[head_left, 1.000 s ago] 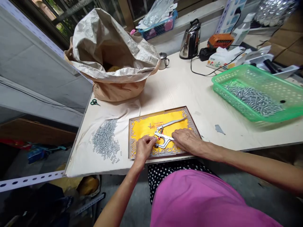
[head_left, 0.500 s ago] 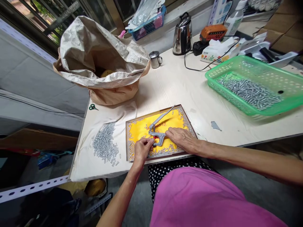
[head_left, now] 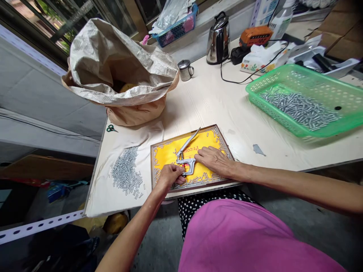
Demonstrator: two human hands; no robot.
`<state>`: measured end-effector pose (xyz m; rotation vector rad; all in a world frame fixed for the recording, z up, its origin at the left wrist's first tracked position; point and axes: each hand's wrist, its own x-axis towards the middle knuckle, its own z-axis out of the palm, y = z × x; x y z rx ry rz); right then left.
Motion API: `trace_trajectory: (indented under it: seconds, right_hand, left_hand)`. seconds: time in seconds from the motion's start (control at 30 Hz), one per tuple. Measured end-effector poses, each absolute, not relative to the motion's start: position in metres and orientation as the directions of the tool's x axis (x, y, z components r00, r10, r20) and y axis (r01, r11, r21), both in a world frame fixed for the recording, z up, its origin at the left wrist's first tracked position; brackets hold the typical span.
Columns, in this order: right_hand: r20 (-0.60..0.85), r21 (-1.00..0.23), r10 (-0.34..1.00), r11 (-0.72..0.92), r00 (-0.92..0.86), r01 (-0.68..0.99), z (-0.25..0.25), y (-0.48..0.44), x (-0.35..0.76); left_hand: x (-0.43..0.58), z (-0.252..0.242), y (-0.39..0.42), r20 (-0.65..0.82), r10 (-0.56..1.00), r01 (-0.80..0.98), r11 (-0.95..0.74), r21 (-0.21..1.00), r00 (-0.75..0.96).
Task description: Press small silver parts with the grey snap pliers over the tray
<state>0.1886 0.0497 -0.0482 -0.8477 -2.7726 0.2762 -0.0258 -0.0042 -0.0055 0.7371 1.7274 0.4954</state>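
Observation:
A shallow tray with a yellow lining [head_left: 170, 153] lies at the table's near edge, small metal pins scattered round its rim. On it lies a silver hand press plier [head_left: 187, 151], its upper handle raised toward the back. My right hand [head_left: 212, 160] rests over the plier's lower handle, fingers curled on it. My left hand [head_left: 168, 175] is pinched at the plier's jaw, holding something too small to name.
A heap of small metal pins [head_left: 126, 173] lies on a white cloth left of the tray. A large open paper sack [head_left: 119, 71] stands behind. A green basket [head_left: 306, 102] with several pins is at right. Kettle [head_left: 217, 37], metal cup [head_left: 185, 70] and scissors [head_left: 111, 129] sit farther back.
The plier has swung so that its upper handle points more upright toward the back. Both hands shifted slightly left on the tray. The view has tilted a little.

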Motion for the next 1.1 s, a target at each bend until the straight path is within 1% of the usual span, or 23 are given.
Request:
trace_trajectory:
  seconds: [0.1,0.23,0.37,0.47,0.57,0.73,0.87,1.1]
  right_hand:
    - [0.167,-0.215,0.55,0.83,-0.818,0.514,-0.041,0.06,0.189]
    - [0.232,-0.218,0.566,0.823,-0.791,0.525,-0.036,0.084,0.191]
    - [0.165,-0.213,0.564,0.822,-0.809,0.529,-0.039,0.104,0.189]
    - [0.137,-0.245,0.558,0.82,-0.819,0.518,-0.038,0.109,0.186]
    - [0.134,-0.251,0.553,0.821,-0.822,0.512,-0.036,0.107,0.186]
    - [0.118,-0.203,0.538,0.836,-0.835,0.51,-0.033,0.106,0.188]
    - [0.135,-0.231,0.533,0.837,-0.835,0.496,-0.032,0.105,0.189]
    - [0.151,-0.195,0.532,0.842,-0.833,0.503,-0.03,0.1,0.193]
  left_hand:
    - [-0.028,-0.006,-0.005,-0.716,0.684,0.185,0.728,0.66,-0.137]
    - [-0.031,-0.008,-0.005,-0.748,0.651,0.165,0.758,0.631,-0.131]
    - [-0.032,-0.009,-0.004,-0.756,0.637,0.17,0.77,0.615,-0.148]
    - [-0.031,-0.007,-0.003,-0.766,0.624,0.174,0.781,0.6,-0.155]
    - [-0.029,-0.004,-0.002,-0.771,0.613,0.181,0.789,0.587,-0.172]
    - [-0.028,-0.004,-0.002,-0.762,0.627,0.19,0.778,0.599,-0.163]
    - [-0.029,-0.005,-0.003,-0.757,0.636,0.18,0.771,0.611,-0.15]
    - [-0.027,-0.001,-0.002,-0.754,0.636,0.252,0.766,0.591,-0.165]
